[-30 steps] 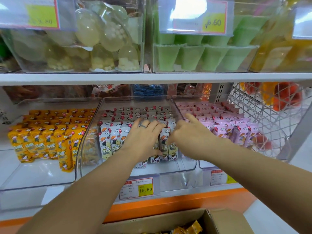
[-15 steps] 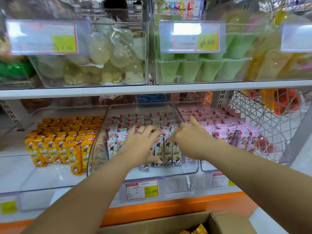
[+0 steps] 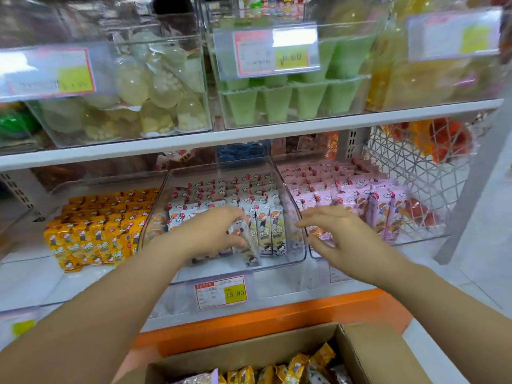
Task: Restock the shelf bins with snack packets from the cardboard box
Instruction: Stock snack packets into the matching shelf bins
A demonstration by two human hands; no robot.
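Observation:
Rows of white snack packets (image 3: 266, 225) stand in the clear middle bin (image 3: 291, 256) on the lower shelf. My left hand (image 3: 210, 234) is inside this bin and grips a white packet (image 3: 246, 245) that leans at the front row. My right hand (image 3: 340, 234) hovers in front of the wall between the middle bin and the pink bin, fingers spread and holding nothing. The cardboard box (image 3: 368, 353) sits below at the bottom edge with yellow and purple packets (image 3: 299, 367) in it.
A bin of yellow packets (image 3: 97, 231) stands to the left and a bin of pink packets (image 3: 360, 198) to the right. A wire basket (image 3: 421, 173) is at far right. Clear bins of jelly cups (image 3: 291, 98) fill the upper shelf. A price tag (image 3: 221, 292) hangs below.
My right hand has pulled back out of the middle bin to the right and opened. My left hand has curled round a front packet and tilted it. The view has tilted down.

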